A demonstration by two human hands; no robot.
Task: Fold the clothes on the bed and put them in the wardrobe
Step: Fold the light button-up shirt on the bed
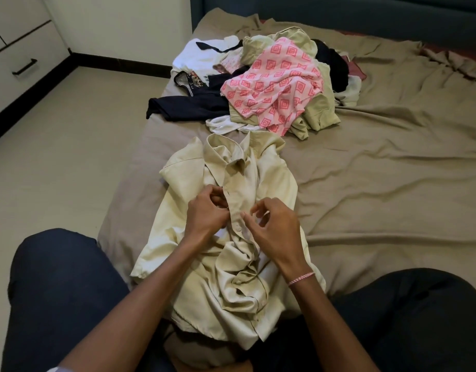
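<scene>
A cream collared shirt (269,181) lies face up on the bed (392,183), collar away from me, its lower half crumpled near my knees. My left hand (207,210) pinches the left edge of the button placket at chest height. My right hand (274,226) pinches the placket from the other side, just above a white button. Beyond the shirt sits a pile of unfolded clothes (258,84): a pink patterned piece on top, pale green, white and dark navy garments under and around it.
The bed's tan sheet is wrinkled, with open room to the right of the shirt. A white cabinet with dark handles (24,67) stands at the far left across a pale tiled floor (57,170). My knees in dark trousers frame the bottom corners.
</scene>
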